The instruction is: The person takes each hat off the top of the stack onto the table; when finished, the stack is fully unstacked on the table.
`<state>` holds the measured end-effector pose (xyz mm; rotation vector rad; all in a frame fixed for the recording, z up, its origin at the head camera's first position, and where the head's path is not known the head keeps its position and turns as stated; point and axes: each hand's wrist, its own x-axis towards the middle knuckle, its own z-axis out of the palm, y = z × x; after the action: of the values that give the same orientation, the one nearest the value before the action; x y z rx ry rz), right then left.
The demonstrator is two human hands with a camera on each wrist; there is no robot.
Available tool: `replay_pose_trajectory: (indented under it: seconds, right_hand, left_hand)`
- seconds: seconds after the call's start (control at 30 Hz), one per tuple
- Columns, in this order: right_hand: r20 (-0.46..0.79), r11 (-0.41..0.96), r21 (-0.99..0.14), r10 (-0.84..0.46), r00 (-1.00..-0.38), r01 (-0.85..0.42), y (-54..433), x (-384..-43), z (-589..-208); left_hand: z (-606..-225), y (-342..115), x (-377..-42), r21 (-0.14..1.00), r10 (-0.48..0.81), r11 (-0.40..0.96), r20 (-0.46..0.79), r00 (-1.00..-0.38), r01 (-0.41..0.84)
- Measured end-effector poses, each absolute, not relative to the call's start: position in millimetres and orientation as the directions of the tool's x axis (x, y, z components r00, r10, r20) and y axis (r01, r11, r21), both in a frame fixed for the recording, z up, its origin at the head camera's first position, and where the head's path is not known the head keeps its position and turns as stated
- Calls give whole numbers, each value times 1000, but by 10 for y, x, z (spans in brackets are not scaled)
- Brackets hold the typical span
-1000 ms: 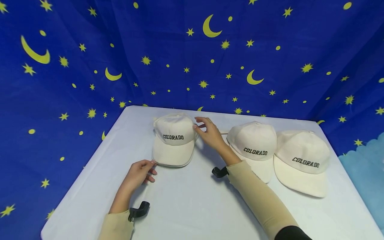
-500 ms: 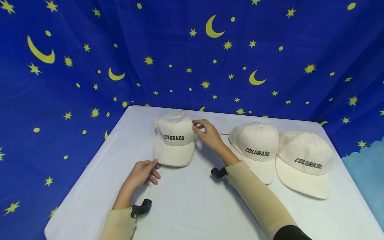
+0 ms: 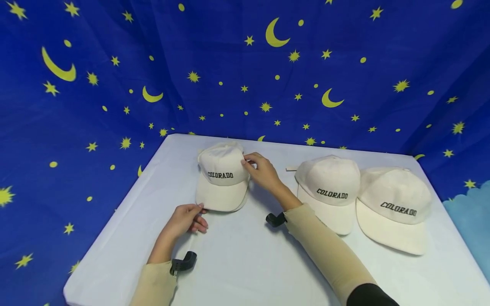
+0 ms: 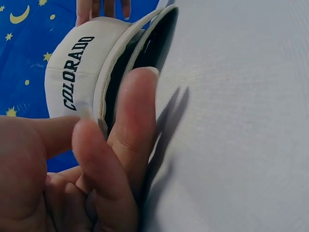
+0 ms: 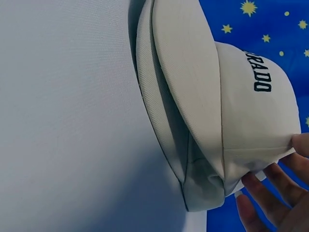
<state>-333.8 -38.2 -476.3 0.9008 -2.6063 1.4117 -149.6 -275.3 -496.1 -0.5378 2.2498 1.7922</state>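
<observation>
An off-white baseball cap [image 3: 223,170] lettered COLORADO sits over a second baseball cap [image 5: 161,111]; the wrist views show their two brims layered, the lower one mostly covered. My left hand [image 3: 186,219] pinches the upper cap's brim at its near left corner, thumb on top; the other fingers are loosely bent below. On the far right side of the crown, my right hand [image 3: 264,172] grips the upper cap's lower edge between thumb and fingers. In the right wrist view, fingertips [image 5: 251,181] go in under that edge.
Two more COLORADO caps stand at the right of the white table [image 3: 237,263]: a nearer-to-middle cap [image 3: 329,182], partly behind my right forearm, and an outer cap [image 3: 396,197] touching or almost touching it. A small pale strip [image 3: 292,168] pokes out behind the former. A blue star-patterned cloth [image 3: 229,51] hangs behind.
My right hand's fingers have closed onto the crown's side edge. The upper cap has shifted slightly left over the lower one, whose brim shows more at right. The head view has turned slightly left.
</observation>
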Motion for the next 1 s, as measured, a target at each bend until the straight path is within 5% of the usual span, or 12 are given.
replay_pose_trajectory:
  seconds: [0.73, 1.0]
  right_hand:
    - [300, 402, -775, -443, -845, -487, -559, -3257, -4687]
    - [308, 394, -778, -438, -845, -489, -584, -3240, -4671]
  left_hand:
    - [-4930, -2956, -1464, 887, -100, 180, -413, -905, -424]
    - [-4945, -2965, -1419, 896, -180, 141, -395, -901, -421]
